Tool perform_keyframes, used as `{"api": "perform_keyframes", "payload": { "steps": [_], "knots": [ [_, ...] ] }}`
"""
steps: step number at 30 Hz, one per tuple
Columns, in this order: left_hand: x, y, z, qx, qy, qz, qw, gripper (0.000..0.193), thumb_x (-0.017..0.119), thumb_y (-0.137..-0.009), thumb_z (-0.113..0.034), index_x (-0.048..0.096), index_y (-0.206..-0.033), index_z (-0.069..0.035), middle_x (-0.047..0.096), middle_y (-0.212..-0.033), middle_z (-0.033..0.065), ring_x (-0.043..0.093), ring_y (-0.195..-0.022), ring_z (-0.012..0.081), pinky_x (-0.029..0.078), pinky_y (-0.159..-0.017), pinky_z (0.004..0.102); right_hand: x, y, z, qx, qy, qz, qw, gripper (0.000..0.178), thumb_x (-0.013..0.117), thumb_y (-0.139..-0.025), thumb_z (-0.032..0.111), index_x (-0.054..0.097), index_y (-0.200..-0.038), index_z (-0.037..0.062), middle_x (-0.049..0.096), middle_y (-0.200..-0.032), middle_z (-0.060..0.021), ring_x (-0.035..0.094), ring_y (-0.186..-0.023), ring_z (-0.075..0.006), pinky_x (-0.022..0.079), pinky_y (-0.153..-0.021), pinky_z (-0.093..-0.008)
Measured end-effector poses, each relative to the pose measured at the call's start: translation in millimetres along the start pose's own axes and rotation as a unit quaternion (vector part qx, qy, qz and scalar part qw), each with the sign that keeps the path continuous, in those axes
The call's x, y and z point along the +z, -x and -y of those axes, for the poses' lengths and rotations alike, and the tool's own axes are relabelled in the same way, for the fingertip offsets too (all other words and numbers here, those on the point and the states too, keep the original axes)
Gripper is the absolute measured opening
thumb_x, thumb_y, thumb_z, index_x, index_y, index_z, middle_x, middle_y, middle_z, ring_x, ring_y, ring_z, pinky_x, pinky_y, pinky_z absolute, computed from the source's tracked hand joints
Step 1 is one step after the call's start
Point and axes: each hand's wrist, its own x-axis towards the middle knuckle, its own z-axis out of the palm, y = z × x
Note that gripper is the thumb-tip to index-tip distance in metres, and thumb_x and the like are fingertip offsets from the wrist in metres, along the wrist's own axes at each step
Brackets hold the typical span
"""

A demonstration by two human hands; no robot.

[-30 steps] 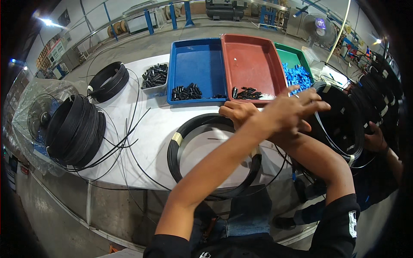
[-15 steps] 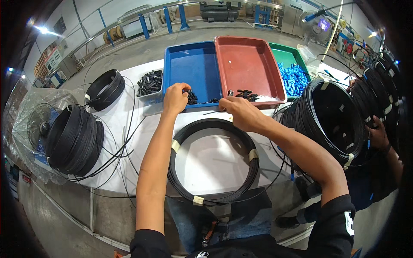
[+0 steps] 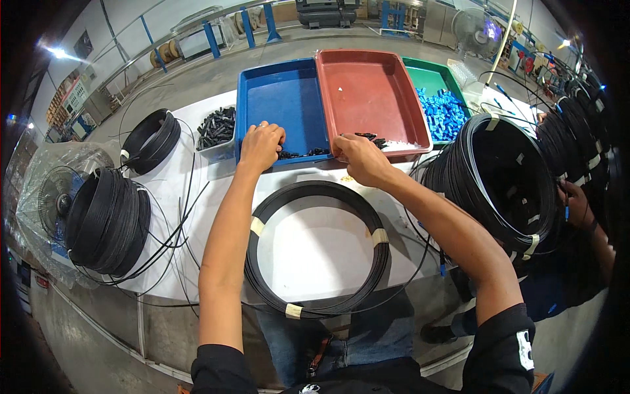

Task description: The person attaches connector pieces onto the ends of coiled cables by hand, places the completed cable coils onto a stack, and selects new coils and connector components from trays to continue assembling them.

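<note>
My left hand [image 3: 261,147] is over the near left corner of the blue tray [image 3: 282,98], its fingers curled down toward small black parts [image 3: 305,155] along the tray's near edge. Whatever those fingers hold is hidden. At the near left corner of the red tray [image 3: 371,85], my right hand [image 3: 362,159] has its fingertips pressed together; I cannot make out what is in them. Beyond its knuckles lie more black parts [image 3: 373,138] in the red tray. Between my forearms rests a taped coil of black cable [image 3: 257,269] on the white table.
A clear box of black parts [image 3: 216,129] stands left of the trays, and a green tray [image 3: 426,71] with blue connectors [image 3: 443,113] to their right. Cable coils [image 3: 108,220] stand left, a large coil [image 3: 469,184] right. Another person's hand [image 3: 577,203] shows far right.
The whole view has shifted slightly. My left fingers have drawn in and no longer show the black parts beside them. My right hand stays by the red tray's corner.
</note>
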Motion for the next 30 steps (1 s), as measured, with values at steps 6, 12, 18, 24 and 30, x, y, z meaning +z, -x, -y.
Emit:
{"api": "perform_keyframes", "payload": {
  "steps": [6, 12, 18, 24, 30],
  "knots": [
    [2.7, 12.8, 23.1, 0.037, -0.027, 0.009, 0.999, 0.015, 0.072, -0.08, -0.011, 0.067, -0.094, -0.015, 0.065, -0.09, 0.001, 0.061, -0.096, 0.0218, 0.044, -0.08, 0.0379, 5.4, -0.7, 0.8, 0.002, -0.036, 0.015, 0.999, 0.021, 0.058, -0.072, -0.009, 0.061, -0.091, -0.0013, 0.065, -0.097, -0.0175, 0.062, -0.096, -0.0381, 0.049, -0.08, -0.0452],
    [-1.2, 10.3, 15.2, -0.006, -0.011, -0.004, 1.0, 0.017, 0.071, -0.083, -0.015, 0.069, -0.1, -0.015, 0.067, -0.1, 0.0024, 0.06, -0.1, 0.0242, 0.044, -0.085, 0.0405, 4.8, 2.2, -3.6, -0.011, -0.032, 0.029, 0.999, 0.023, 0.056, -0.071, -0.011, 0.061, -0.091, -0.0012, 0.065, -0.096, -0.0176, 0.062, -0.095, -0.0378, 0.048, -0.078, -0.0455],
    [-9.0, 2.9, 1.5, -0.081, -0.007, -0.034, 0.996, 0.023, 0.076, -0.078, -0.02, 0.074, -0.101, -0.016, 0.069, -0.104, 0.0026, 0.06, -0.104, 0.0252, 0.044, -0.089, 0.0408, 9.3, 4.1, -3.5, -0.014, -0.044, 0.045, 0.998, 0.029, 0.055, -0.069, -0.013, 0.063, -0.095, -0.0025, 0.066, -0.094, -0.0212, 0.065, -0.092, -0.0391, 0.051, -0.081, -0.0431],
    [-6.3, 6.4, 8.9, -0.039, 0.008, 0.035, 0.999, 0.021, 0.077, -0.075, -0.015, 0.077, -0.095, -0.018, 0.07, -0.107, 0.0005, 0.06, -0.105, 0.0223, 0.042, -0.09, 0.038, 9.6, 1.7, 7.0, 0.017, -0.061, 0.026, 0.998, 0.025, 0.057, -0.075, -0.01, 0.063, -0.098, -0.001, 0.068, -0.092, -0.0189, 0.066, -0.09, -0.0367, 0.051, -0.079, -0.0423],
    [-1.1, -0.3, 11.5, 0.095, 0.059, 0.011, 0.994, 0.02, 0.073, -0.074, -0.005, 0.078, -0.09, -0.016, 0.071, -0.106, -0.001, 0.06, -0.105, 0.02, 0.04, -0.091, 0.0354, 19.3, -3.2, -11.5, 0.014, -0.146, -0.046, 0.988, 0.012, 0.064, -0.084, -0.001, 0.064, -0.096, -0.0015, 0.066, -0.087, -0.0168, 0.065, -0.083, -0.0305, 0.05, -0.074, -0.04]
  ]
}}
